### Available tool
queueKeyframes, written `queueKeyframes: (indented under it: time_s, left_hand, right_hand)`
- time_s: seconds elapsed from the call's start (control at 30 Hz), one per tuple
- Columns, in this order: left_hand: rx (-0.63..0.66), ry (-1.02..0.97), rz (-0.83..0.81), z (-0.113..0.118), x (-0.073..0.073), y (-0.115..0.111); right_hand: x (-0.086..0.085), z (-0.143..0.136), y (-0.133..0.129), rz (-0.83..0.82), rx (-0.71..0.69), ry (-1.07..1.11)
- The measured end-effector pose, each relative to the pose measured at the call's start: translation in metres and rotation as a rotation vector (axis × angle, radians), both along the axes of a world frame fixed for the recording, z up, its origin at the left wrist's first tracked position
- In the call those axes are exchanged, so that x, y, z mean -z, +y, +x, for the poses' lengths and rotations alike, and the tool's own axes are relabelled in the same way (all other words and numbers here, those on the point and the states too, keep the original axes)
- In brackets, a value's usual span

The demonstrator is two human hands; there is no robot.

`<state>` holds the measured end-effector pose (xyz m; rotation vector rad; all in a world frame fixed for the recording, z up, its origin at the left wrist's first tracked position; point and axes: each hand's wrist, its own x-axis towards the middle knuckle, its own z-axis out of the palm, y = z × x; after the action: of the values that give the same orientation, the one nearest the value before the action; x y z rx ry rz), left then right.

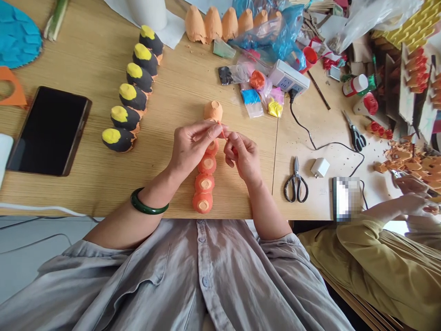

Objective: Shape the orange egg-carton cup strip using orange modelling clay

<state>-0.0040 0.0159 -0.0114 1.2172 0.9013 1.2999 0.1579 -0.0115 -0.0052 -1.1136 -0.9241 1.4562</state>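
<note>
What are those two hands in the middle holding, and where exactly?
A thin orange strip: the left hand pinches its upper part, the right hand its lower part. The fingers hide its ends.

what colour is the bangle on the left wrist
The bangle is dark green; see the head view.

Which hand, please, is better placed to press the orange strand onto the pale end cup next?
Probably the left hand: its fingers lie over the cup row, near the pale end cup; the right hand is beside the row. Both apparently hold the orange strand.
</note>
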Motion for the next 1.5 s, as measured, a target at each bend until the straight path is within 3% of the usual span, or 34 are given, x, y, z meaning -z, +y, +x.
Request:
queueKeyframes:
  time_s: [0.2,0.5,0.8,1.03,1.33,1.5]
  left_hand:
    - [-0.053,0.037,-0.107,0.001,0.003,0.005]
    - [-0.025,0.05,0.056,-0.003,0.004,0.001]
    - [-0.039,0.118,0.115,-0.002,0.003,-0.002]
    - [-0.015,0.149,0.018,-0.003,0.0,-0.001]
    - [0.032,0.001,0.063,-0.002,0.002,-0.002]
    - [-0.004,0.116,0.19,-0.005,0.004,-0.002]
  right_hand:
    - [-0.002,0.001,-0.003,0.049,0.043,-0.051]
    - [-0.01,-0.002,-0.006,0.055,0.053,-0.187]
    - [-0.006,-0.002,-0.003,0.024,0.105,-0.177]
    - [-0.001,-0.002,-0.002,0.038,0.09,-0.171]
    - [-0.005,-0.001,-0.002,-0.01,0.042,-0.049]
    - [-0.004,-0.002,-0.001,-0.017,0.035,-0.005]
